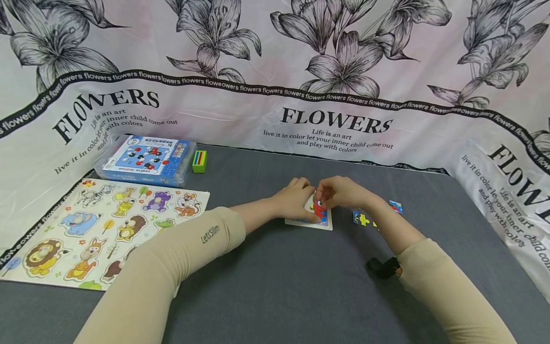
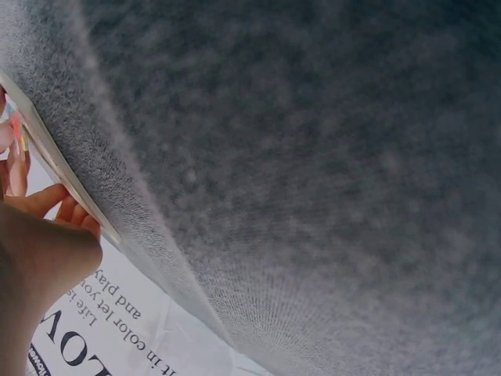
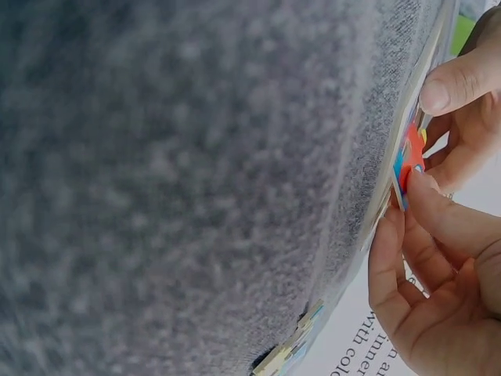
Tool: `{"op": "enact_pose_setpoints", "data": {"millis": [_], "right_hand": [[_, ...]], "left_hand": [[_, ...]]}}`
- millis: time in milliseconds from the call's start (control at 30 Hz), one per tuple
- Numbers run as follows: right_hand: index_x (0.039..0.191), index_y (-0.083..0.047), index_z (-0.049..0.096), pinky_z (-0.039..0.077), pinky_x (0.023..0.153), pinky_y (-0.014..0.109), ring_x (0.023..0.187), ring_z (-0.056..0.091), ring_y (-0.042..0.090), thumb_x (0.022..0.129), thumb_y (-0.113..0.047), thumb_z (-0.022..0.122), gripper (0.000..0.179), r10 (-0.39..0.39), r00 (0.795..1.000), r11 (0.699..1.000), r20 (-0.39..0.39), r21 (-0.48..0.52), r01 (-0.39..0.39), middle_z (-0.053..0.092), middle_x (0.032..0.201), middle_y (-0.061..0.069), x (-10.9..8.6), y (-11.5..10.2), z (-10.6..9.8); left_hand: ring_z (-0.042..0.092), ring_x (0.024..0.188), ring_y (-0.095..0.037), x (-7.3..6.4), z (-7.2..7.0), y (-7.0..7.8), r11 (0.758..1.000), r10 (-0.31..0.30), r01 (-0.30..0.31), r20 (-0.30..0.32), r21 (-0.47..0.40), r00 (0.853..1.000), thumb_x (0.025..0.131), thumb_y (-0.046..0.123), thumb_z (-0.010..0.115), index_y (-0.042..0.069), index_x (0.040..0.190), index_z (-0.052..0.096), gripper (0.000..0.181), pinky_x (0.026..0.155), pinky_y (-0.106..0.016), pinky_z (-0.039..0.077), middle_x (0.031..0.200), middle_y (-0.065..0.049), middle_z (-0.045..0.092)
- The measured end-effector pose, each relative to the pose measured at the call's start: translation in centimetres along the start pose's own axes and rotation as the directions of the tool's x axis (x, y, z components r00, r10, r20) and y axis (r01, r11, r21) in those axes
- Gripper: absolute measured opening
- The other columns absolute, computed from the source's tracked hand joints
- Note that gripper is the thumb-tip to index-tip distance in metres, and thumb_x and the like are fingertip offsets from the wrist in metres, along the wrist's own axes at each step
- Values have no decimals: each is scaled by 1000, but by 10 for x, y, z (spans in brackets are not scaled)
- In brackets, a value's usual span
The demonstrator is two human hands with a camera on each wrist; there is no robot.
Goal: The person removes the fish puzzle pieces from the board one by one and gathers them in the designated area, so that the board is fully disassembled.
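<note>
A small jigsaw puzzle board (image 1: pixel 306 224) with a pale border lies on the grey cloth in front of the person. The left hand (image 1: pixel 292 203) holds it from the left, its thumb over the near side and the fingers bent at the far side. From the right, the right hand (image 1: pixel 341 193) pinches a red and blue puzzle piece (image 3: pixel 410 160) between thumb and fingers, right at the board's surface. Red picture parts (image 1: pixel 319 209) show between the hands. The hands hide much of the board.
Loose puzzle pieces (image 1: pixel 364 219) lie right of the board, another piece (image 1: pixel 396 206) beyond the right forearm. A large animal puzzle board (image 1: pixel 103 248) lies at left, below a clear plastic box (image 1: pixel 146 160) and a small green box (image 1: pixel 199 161). Flowered cloth (image 1: pixel 240 119) hangs behind.
</note>
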State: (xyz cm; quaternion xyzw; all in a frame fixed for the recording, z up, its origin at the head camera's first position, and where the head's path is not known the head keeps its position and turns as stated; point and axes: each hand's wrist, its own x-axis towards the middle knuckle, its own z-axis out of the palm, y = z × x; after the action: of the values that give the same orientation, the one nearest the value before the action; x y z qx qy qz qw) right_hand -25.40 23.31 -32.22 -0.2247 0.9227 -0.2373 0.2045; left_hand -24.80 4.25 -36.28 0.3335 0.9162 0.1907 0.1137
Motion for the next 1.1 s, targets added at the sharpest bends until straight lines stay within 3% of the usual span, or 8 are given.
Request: {"op": "enact_pose_setpoints", "data": {"millis": [633, 1100], "right_hand": [[101, -9, 70, 48, 72, 30, 83, 58, 18, 88, -1, 66, 15, 13, 1000, 1000, -2, 24, -13, 68, 94, 8, -6, -1, -5], [104, -11, 70, 51, 68, 34, 80, 59, 23, 93, -9, 65, 13, 33, 997, 997, -65, 71, -28, 66, 92, 9, -35, 23, -27]], "left_hand": [[37, 130, -22, 2, 2, -2, 1000, 5, -5, -6, 2, 1000, 82, 59, 71, 15, 146, 45, 82, 108, -39, 43, 144, -5, 41], [36, 133, -21, 6, 6, -3, 999, -5, 6, -22, 44, 1000, 83, 61, 68, 12, 148, 43, 86, 110, -37, 42, 147, -5, 39]]}}
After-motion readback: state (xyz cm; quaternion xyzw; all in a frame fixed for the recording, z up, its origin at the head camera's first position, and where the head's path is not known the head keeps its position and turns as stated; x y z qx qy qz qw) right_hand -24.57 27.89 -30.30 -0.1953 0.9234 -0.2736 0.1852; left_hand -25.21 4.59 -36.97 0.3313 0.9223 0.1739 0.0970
